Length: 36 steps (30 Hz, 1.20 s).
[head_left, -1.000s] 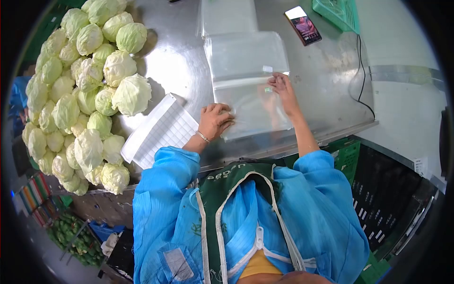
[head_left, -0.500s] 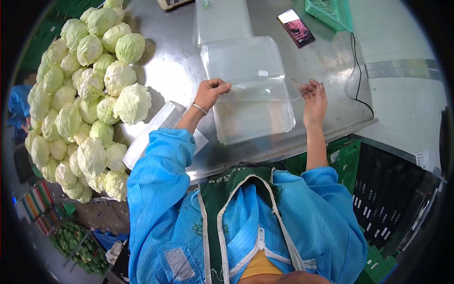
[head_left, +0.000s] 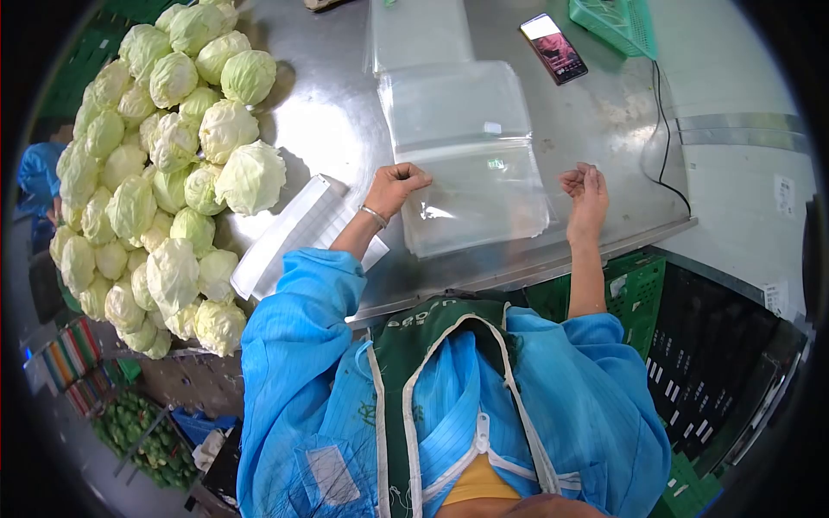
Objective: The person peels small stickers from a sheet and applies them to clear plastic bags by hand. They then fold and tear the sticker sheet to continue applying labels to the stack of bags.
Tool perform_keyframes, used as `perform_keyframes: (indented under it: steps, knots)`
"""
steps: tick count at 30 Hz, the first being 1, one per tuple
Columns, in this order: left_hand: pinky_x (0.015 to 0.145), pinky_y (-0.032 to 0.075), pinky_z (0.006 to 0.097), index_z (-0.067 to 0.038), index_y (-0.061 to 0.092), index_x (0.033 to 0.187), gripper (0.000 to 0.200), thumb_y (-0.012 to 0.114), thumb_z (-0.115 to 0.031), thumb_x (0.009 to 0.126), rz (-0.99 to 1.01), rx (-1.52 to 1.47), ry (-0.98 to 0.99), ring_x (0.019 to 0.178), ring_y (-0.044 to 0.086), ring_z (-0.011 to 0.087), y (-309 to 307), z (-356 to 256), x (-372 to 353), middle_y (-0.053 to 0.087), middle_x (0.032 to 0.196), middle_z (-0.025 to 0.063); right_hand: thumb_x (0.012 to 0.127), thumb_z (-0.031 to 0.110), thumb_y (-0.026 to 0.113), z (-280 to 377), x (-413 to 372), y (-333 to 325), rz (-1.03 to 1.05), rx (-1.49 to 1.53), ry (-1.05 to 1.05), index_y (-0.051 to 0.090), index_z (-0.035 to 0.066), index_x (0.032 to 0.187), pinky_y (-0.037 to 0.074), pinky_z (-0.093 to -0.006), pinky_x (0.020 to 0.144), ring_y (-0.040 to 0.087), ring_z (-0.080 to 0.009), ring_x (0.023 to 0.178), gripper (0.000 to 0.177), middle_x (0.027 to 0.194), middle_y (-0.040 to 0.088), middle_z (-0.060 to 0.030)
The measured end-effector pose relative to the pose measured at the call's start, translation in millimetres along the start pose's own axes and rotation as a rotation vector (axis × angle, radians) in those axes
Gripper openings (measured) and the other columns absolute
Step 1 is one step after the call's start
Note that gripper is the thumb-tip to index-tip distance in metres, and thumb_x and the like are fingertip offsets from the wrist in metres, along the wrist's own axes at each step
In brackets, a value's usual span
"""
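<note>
A stack of clear plastic bags (head_left: 475, 216) lies flat on the metal table (head_left: 319, 112) in front of me. At the stack's left edge is my left hand (head_left: 399, 188), thumb and fingers pinched together on the edge of a clear bag. My right hand (head_left: 587, 203) is just right of the stack, its fingers curled and apart from the thumb, with nothing visible in it. A white label (head_left: 492, 128) shows on the bags. More clear bags (head_left: 420, 34) lie beyond the stack.
Cabbages (head_left: 250, 177) are heaped at the left. White printed sheets (head_left: 298, 229) lie beside my left forearm. A phone (head_left: 553, 49), a green basket (head_left: 615, 24) and a black cable (head_left: 661, 129) are at the right. A co-worker's blue sleeve (head_left: 39, 177) shows far left.
The clear bag film stretched between my hands has come down onto the stack. Its right end has left my right hand. The whole view has shifted slightly.
</note>
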<state>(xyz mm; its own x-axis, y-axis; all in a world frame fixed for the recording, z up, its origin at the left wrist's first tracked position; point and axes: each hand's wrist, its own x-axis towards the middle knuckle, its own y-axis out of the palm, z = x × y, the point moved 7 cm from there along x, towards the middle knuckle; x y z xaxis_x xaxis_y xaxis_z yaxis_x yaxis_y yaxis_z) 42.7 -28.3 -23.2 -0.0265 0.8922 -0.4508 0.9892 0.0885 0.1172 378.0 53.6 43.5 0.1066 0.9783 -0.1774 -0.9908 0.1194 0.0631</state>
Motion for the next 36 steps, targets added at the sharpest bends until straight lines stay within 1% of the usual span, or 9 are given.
perform_keyframes:
  steps: [5, 9, 12, 15, 21, 26, 29, 32, 36]
  knots:
    - [0.069, 0.044, 0.026, 0.002, 0.068, 0.077, 0.02, 0.07, -0.017, 0.08, -0.253, 0.092, 0.162, 0.07, 0.052, 0.0092, -15, -31, 30, 0.061, 0.07, 0.001, 0.098, 0.027, 0.047, 22, -5, -6, -0.137, -0.004, -0.113, 0.055, 0.002, 0.107, 0.045, -0.0249, 0.072, 0.059, -0.0133, 0.08, 0.028, 0.085, 0.061, -0.0047]
    - [0.074, 0.047, 0.027, 0.001, 0.064, 0.1, 0.024, 0.066, -0.018, 0.084, -0.707, -0.096, 0.45, 0.079, 0.058, 0.0126, -75, -82, 43, 0.065, 0.086, 0.0065, 0.098, 0.025, 0.048, 10, -9, 9, -0.072, -0.077, -0.105, 0.055, 0.001, 0.105, 0.045, -0.0256, 0.071, 0.059, -0.0129, 0.078, 0.026, 0.085, 0.061, -0.0055]
    - [0.077, 0.048, 0.0283, -0.001, 0.064, 0.102, 0.023, 0.065, -0.015, 0.084, -0.681, 0.188, 0.587, 0.083, 0.06, 0.0146, -104, -112, -1, 0.066, 0.09, 0.0073, 0.098, 0.024, 0.048, -20, -30, 44, 0.172, -0.097, -0.012, 0.057, 0.0, 0.104, 0.046, -0.0246, 0.067, 0.059, -0.0124, 0.074, 0.026, 0.08, 0.061, -0.0058]
    - [0.081, 0.045, 0.0356, -0.008, 0.065, 0.101, 0.025, 0.07, -0.016, 0.078, -0.705, 0.758, 0.643, 0.09, 0.059, 0.0234, -125, -112, -76, 0.064, 0.094, 0.0071, 0.097, 0.028, 0.051, -57, -68, 100, 0.457, -0.152, 0.344, 0.057, -0.001, 0.106, 0.046, -0.0235, 0.06, 0.06, -0.0124, 0.068, 0.031, 0.078, 0.061, -0.0063]
    - [0.084, 0.038, 0.0389, -0.013, 0.062, 0.104, 0.031, 0.071, -0.017, 0.074, -0.908, 1.109, 0.377, 0.098, 0.056, 0.0262, -167, -41, -177, 0.062, 0.1, 0.0059, 0.091, 0.044, 0.056, -85, -116, 243, 0.869, -0.189, 0.697, 0.058, -0.004, 0.102, 0.042, -0.0253, 0.047, 0.055, -0.0137, 0.052, 0.049, 0.067, 0.058, -0.0073]
    - [0.085, 0.038, 0.0388, -0.014, 0.062, 0.104, 0.031, 0.071, -0.017, 0.075, -0.877, 0.981, 0.345, 0.097, 0.057, 0.0261, -157, -13, -198, 0.062, 0.099, 0.0057, 0.089, 0.039, 0.062, -124, -121, 355, 0.867, -0.228, 0.831, 0.057, -0.001, 0.09, 0.032, -0.0272, 0.039, 0.043, -0.0125, 0.041, 0.041, 0.054, 0.048, -0.0031]
    - [0.083, 0.041, 0.0381, -0.01, 0.063, 0.103, 0.029, 0.071, -0.017, 0.076, -0.91, 0.93, 0.381, 0.096, 0.058, 0.0274, -154, -22, -211, 0.064, 0.099, 0.0074, 0.088, 0.028, 0.065, -134, -119, 369, 0.918, -0.159, 0.713, 0.058, 0.005, 0.085, 0.032, -0.0264, 0.043, 0.041, -0.0093, 0.044, 0.024, 0.056, 0.045, 0.0016]
    - [0.083, 0.04, 0.038, -0.011, 0.061, 0.108, 0.033, 0.071, -0.021, 0.078, -0.989, 0.884, 0.447, 0.094, 0.058, 0.0274, -171, -42, -227, 0.063, 0.1, 0.0074, 0.087, 0.02, 0.066, -108, -127, 344, 1.022, -0.265, 0.399, 0.061, 0.003, 0.084, 0.034, -0.0258, 0.045, 0.043, -0.0082, 0.047, 0.018, 0.058, 0.047, 0.0013]
    - [0.098, 0.034, 0.0436, -0.013, 0.058, 0.119, 0.045, 0.063, -0.039, 0.083, -0.766, 0.956, 0.309, 0.117, 0.05, 0.0282, -192, -61, -218, 0.058, 0.122, 0.0081, 0.084, 0.012, 0.066, -70, -150, 282, 1.115, -0.33, 0.112, 0.064, -0.001, 0.088, 0.044, -0.025, 0.066, 0.055, -0.0128, 0.075, 0.014, 0.089, 0.057, -0.0058]
